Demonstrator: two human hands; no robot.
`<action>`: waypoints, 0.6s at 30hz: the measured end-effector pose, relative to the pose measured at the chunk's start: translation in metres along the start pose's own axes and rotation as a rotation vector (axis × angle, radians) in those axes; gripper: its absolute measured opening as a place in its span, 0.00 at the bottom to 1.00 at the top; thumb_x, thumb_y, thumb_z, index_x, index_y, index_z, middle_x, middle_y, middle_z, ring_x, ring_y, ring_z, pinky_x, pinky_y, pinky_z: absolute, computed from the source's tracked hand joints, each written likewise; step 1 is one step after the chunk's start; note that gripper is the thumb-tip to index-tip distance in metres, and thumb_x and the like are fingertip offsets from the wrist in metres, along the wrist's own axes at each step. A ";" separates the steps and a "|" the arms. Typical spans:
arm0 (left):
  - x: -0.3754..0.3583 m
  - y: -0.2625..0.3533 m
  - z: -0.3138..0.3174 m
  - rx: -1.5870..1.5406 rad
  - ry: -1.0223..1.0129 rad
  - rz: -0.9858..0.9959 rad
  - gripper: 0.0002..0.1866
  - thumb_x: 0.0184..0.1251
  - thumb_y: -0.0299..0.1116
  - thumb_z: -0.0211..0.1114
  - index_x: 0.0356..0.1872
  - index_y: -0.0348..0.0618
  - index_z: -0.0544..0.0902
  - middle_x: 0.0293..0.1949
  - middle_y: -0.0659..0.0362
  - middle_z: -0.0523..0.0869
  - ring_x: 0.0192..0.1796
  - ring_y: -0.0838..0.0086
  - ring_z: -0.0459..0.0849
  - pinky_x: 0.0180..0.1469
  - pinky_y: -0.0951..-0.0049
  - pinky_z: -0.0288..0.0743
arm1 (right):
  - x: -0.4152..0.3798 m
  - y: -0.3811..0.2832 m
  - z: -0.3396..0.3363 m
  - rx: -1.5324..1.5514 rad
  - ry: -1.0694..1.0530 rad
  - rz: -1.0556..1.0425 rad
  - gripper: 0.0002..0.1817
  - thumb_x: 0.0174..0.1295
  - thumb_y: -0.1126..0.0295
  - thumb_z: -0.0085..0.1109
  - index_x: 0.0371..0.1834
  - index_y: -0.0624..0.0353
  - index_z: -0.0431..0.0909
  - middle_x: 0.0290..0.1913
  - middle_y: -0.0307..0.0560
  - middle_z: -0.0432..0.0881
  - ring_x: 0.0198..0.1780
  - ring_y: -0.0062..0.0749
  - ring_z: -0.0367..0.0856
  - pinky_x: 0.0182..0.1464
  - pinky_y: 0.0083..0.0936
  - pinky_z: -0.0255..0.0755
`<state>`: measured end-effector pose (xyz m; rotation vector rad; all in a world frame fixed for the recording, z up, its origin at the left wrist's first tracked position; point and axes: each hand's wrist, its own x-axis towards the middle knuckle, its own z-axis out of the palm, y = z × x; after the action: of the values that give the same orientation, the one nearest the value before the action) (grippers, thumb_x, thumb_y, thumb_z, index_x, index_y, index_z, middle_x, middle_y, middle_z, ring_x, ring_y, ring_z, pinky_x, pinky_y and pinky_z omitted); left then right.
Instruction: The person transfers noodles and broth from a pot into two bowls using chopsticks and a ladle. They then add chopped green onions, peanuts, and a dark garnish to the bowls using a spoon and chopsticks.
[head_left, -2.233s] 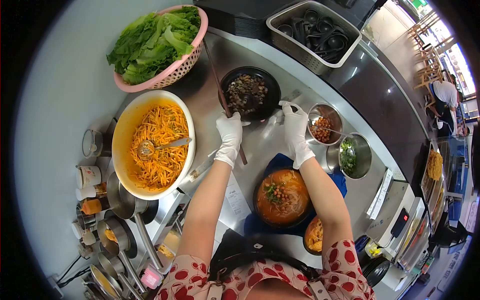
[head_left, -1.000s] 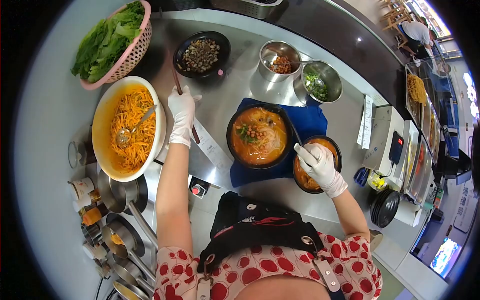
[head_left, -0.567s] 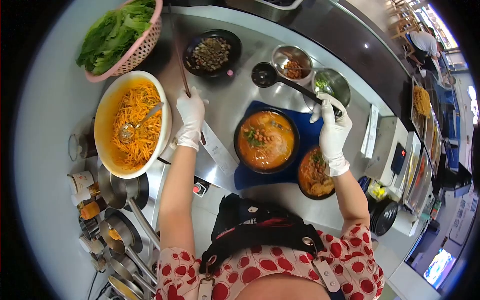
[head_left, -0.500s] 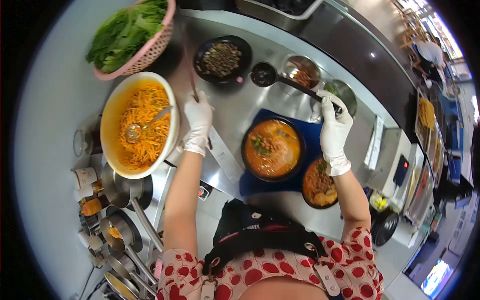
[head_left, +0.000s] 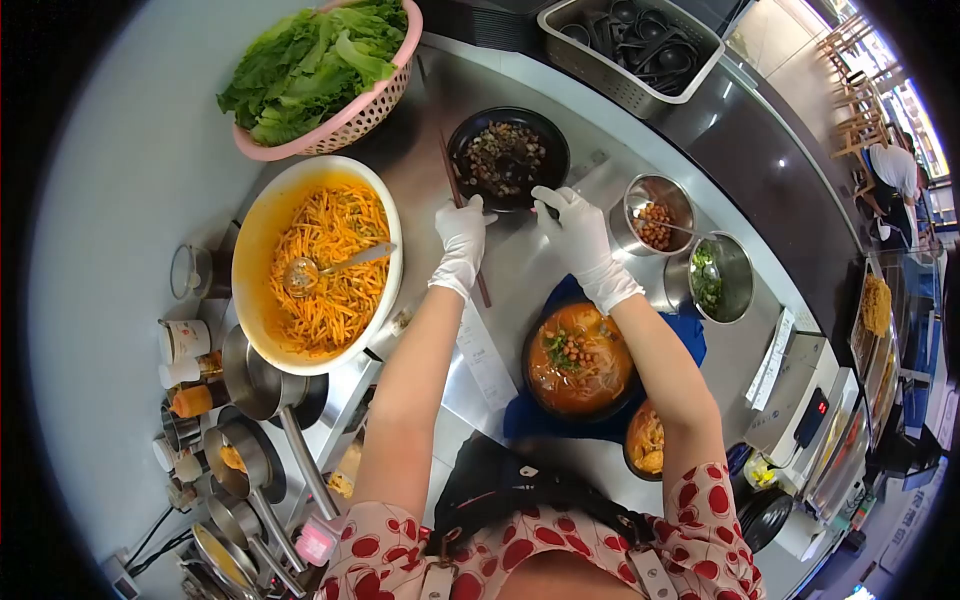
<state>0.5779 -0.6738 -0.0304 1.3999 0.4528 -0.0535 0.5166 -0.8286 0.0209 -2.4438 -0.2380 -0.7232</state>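
Note:
My left hand [head_left: 462, 240], in a white glove, is closed around long reddish-brown chopsticks [head_left: 484, 288]. They slant beside the black plate [head_left: 563, 160] of chopped topping [head_left: 490, 145]. My gloved right hand [head_left: 580, 235] pinches at the plate's near right edge. A dark rounded shape in the topping looks like the bowl of the black ladle [head_left: 518, 165]; its handle is mostly hidden at my fingers. Below the right wrist stands a bowl of red soup [head_left: 575, 375] with herbs and nuts, on a blue cloth [head_left: 530, 420]. A second soup bowl [head_left: 646, 445] is partly behind my right forearm.
On the left are a tub of orange shreds [head_left: 325, 270] with a spoon and a pink basket [head_left: 405, 60] of lettuce. Metal pots of nuts [head_left: 655, 215] and chopped greens [head_left: 707, 280] stand right. Paper slips [head_left: 485, 355], a utensil tray [head_left: 650, 95] and several saucepans [head_left: 265, 375] surround them.
My right hand has moved left from above the metal pots to the plate, bringing the ladle over the topping. My left hand, still with the chopsticks, is nearer the plate. The view has shifted.

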 end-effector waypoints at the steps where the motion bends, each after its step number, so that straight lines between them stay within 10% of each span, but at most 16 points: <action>1: 0.001 0.001 0.002 0.001 0.001 0.001 0.05 0.59 0.20 0.62 0.33 0.27 0.76 0.29 0.53 0.80 0.27 0.67 0.83 0.26 0.68 0.82 | -0.002 -0.002 0.001 -0.035 0.014 0.002 0.07 0.60 0.66 0.58 0.40 0.50 0.80 0.28 0.43 0.78 0.28 0.40 0.81 0.29 0.33 0.76; 9: 0.005 -0.004 0.018 0.348 0.229 0.301 0.07 0.50 0.24 0.62 0.22 0.25 0.79 0.18 0.50 0.82 0.20 0.69 0.81 0.24 0.65 0.76 | -0.009 -0.023 0.010 -0.350 -0.060 -0.038 0.08 0.61 0.61 0.57 0.33 0.53 0.76 0.25 0.43 0.77 0.25 0.35 0.81 0.26 0.31 0.75; 18: -0.016 0.010 0.020 0.113 0.098 0.115 0.02 0.52 0.20 0.63 0.26 0.30 0.79 0.22 0.58 0.80 0.21 0.76 0.77 0.22 0.72 0.73 | 0.010 -0.021 0.006 0.800 0.216 1.044 0.12 0.63 0.66 0.60 0.42 0.65 0.82 0.21 0.44 0.81 0.18 0.24 0.78 0.23 0.20 0.74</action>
<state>0.5718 -0.6945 -0.0140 1.5420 0.4556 0.0849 0.5210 -0.8076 0.0327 -1.3975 0.6694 -0.2941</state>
